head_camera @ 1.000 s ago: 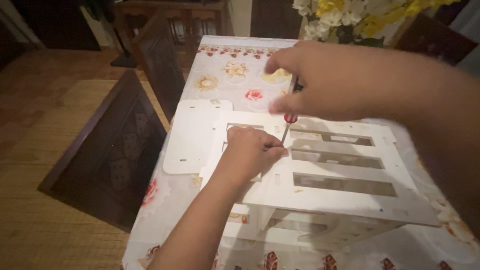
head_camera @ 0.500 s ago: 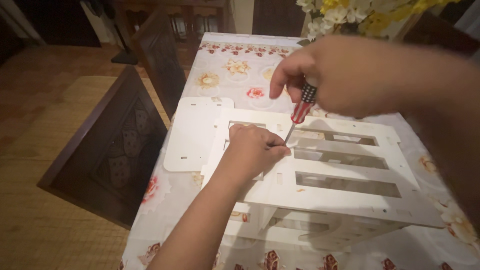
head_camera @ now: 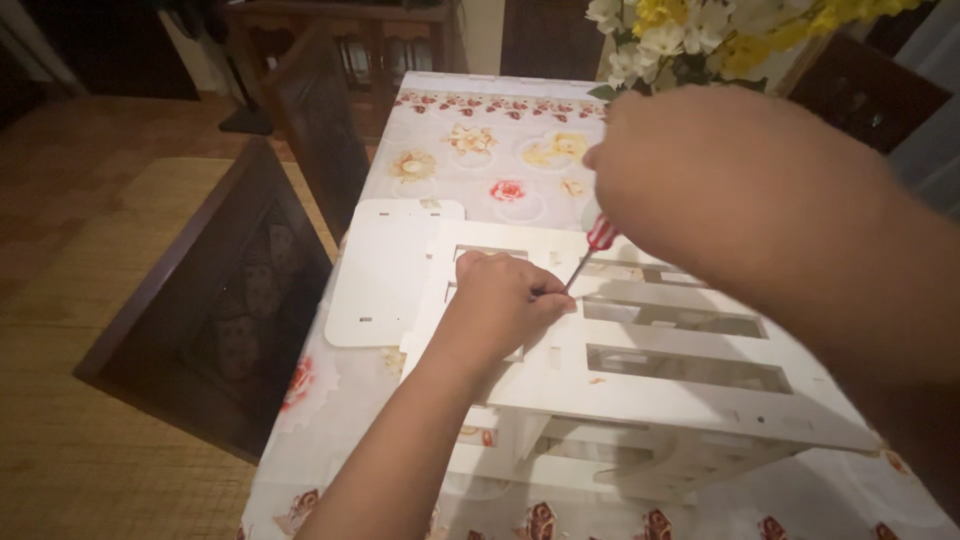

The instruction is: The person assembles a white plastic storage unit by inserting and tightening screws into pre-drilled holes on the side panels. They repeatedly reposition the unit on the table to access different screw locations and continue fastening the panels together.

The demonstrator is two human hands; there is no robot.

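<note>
A white slotted rack [head_camera: 640,350] made of flat panels lies on the floral tablecloth [head_camera: 480,150]. My left hand [head_camera: 500,305] rests on its top panel, fingers pinched together right at the screwdriver tip; whatever they pinch is hidden. My right hand [head_camera: 720,190] is closed on the red-handled screwdriver [head_camera: 590,250], held above the rack. The thin shaft slants down and left to my left fingertips.
A loose white panel [head_camera: 385,270] lies left of the rack. Two dark wooden chairs [head_camera: 215,320] stand along the table's left side. White and yellow flowers [head_camera: 690,35] stand at the far right. Wooden floor spreads to the left.
My right hand has turned over the screwdriver handle, covering more of it. My left hand stays at the tip. The view has shifted slightly.
</note>
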